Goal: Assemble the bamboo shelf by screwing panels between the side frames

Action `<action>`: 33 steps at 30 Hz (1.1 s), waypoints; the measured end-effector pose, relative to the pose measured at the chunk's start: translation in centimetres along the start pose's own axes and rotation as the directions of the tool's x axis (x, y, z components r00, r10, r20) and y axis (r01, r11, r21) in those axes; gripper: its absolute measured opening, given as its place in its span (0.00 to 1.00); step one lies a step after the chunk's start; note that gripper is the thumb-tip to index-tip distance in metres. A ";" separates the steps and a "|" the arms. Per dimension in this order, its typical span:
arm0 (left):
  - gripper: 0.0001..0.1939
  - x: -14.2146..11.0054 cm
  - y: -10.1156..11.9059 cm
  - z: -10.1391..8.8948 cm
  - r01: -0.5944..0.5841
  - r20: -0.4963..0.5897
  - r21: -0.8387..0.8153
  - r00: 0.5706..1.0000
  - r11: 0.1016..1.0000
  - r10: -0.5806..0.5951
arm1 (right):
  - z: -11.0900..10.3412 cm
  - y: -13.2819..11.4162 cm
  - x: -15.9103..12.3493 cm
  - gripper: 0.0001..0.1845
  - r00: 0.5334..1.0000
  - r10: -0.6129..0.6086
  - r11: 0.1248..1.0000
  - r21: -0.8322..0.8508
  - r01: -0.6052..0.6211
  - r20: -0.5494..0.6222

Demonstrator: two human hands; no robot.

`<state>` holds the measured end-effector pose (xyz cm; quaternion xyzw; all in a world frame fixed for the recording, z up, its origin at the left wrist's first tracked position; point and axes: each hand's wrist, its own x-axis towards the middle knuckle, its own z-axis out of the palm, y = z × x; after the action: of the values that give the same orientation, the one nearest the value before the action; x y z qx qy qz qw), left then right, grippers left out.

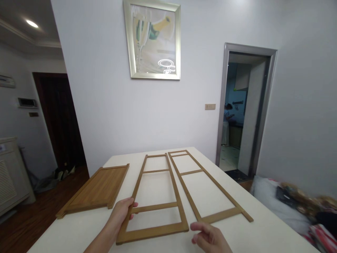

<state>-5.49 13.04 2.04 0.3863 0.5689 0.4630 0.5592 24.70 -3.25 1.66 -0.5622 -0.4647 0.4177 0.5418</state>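
Note:
My left hand (123, 210) is wrapped round the left rail of a wooden ladder-like frame (147, 232) with crossbars, its near end tilted slightly above the table. My right hand (209, 237) is beside that frame's near right corner, not visibly touching it. Its forefinger is half stretched, the other fingers are loosely bent, and nothing shows in it. Another wooden frame (218, 215) of similar build lies flat to the right. On the left lies a stack of slatted wooden shelf panels (98, 188); how many there are I cannot tell.
The white table (160, 246) reaches to the wall, where a framed picture (178, 42) hangs. A doorway (222, 105) at the right opens on another room with a person in it. Bags and clothes (292, 203) are heaped at the right. A pale cabinet (13, 168) stands far left.

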 end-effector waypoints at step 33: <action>0.12 0.5 -6.9 -0.1 -0.623 0.331 0.696 0.720 0.358 0.610 | -4.2 2.5 4.1 0.10 0.911 -0.383 0.386 -0.870 0.308 0.153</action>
<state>-5.10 11.61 -4.76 0.7728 0.5170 0.3453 0.1275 29.90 -0.09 -0.46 -0.6646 -0.6980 -0.0242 0.2655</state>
